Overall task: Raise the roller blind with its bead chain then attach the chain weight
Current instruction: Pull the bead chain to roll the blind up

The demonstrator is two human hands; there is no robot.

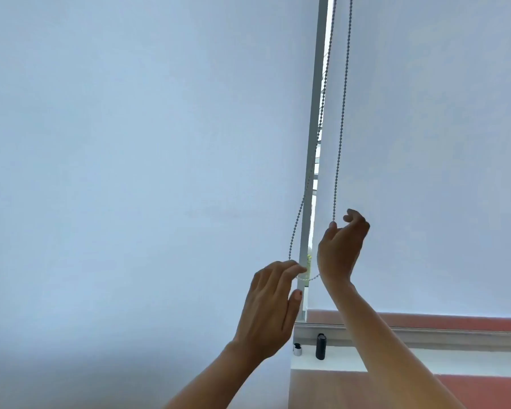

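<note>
L hand raised, back toward camera, fingers close together & lightly bent; fingertips lie on the bottom of the bead chain loop, thumb apart lower down, not pinching

R hand just beside it & a bit higher, wrist bent, palm facing left, fingers curled. Its thumb tip touches the chain's R strand, index hooked above w/ a gap between them; can't tell if the strand is actually gripped, since it disappears behind the hand

Chain hangs as 2 strands from the top edge. L strand slants down across the grey window frame post to the L fingertips, the low curve of the loop runs from there to behind the R wrist, and the R strand drops nearly straight in front of the R blind

L blind fills the view left of the post & runs down out of frame. R blind's bottom edge sits above a reddish band. A narrow bright gap shows between post & R blind

Below the hands: white sill w/ a black cylinder standing upright and a small white & black piece near it, both well apart from the chain; can't tell if either is the weight. Wooden surface under the sill
</note>
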